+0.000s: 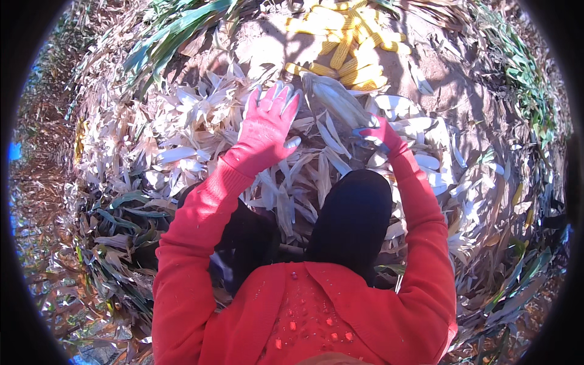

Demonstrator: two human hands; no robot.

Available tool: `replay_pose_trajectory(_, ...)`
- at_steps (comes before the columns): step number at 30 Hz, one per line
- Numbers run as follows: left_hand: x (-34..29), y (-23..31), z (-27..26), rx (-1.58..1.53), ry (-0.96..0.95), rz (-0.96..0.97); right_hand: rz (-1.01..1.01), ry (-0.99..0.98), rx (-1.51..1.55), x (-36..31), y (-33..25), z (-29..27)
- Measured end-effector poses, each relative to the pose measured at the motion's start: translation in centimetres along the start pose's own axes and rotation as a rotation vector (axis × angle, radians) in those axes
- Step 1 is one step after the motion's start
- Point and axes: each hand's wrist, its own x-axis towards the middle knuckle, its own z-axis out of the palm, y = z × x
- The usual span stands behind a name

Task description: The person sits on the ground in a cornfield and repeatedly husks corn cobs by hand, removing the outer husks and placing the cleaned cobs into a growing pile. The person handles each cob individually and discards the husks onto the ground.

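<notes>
My left hand (pixel 267 118) wears a pink glove with grey fingertips and is stretched forward, fingers spread, over a heap of pale dry corn husks (pixel 194 121); it holds nothing. My right hand (pixel 378 134), in a pink glove with blue tips, is closed around the lower end of an ear of corn in its husk (pixel 334 97), which points up and to the left. Both arms are in red sleeves. My dark-trousered knees show below the hands.
A pile of husked yellow corn cobs (pixel 353 45) lies on bare earth beyond the hands. Dry husks cover the ground all around, with green corn leaves (pixel 176 30) at the upper left and along the right edge.
</notes>
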Motion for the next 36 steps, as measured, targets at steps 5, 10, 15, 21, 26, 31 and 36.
replay_pose_trajectory(5,-0.8,0.2,1.0,-0.292,0.132,-0.017,0.064,-0.275,-0.26,-2.6,-12.6,0.3)
replay_pose_trajectory(10,-3.6,-0.6,-0.5,-0.974,-0.085,-0.271,0.05,-0.277,-0.064,-2.8,-21.6,3.5)
replay_pose_trajectory(15,-2.8,-0.5,-1.2,-1.781,-0.059,-0.478,-0.276,0.097,0.443,0.4,-18.2,4.1)
replay_pose_trajectory(21,-2.5,-0.7,1.0,-1.595,0.057,-0.486,-0.381,0.514,0.027,0.8,-18.5,9.7)
replay_pose_trajectory(26,-1.9,-0.3,3.1,-1.227,0.172,-0.376,-0.219,0.821,0.052,0.5,-18.1,9.6)
replay_pose_trajectory(31,-1.8,-1.0,3.8,-0.996,0.229,-0.359,-0.346,0.85,0.115,0.3,-17.6,8.5)
replay_pose_trajectory(36,-1.6,-1.4,2.3,-0.683,0.216,-0.38,-0.349,0.8,0.261,1.2,-15.1,7.5)
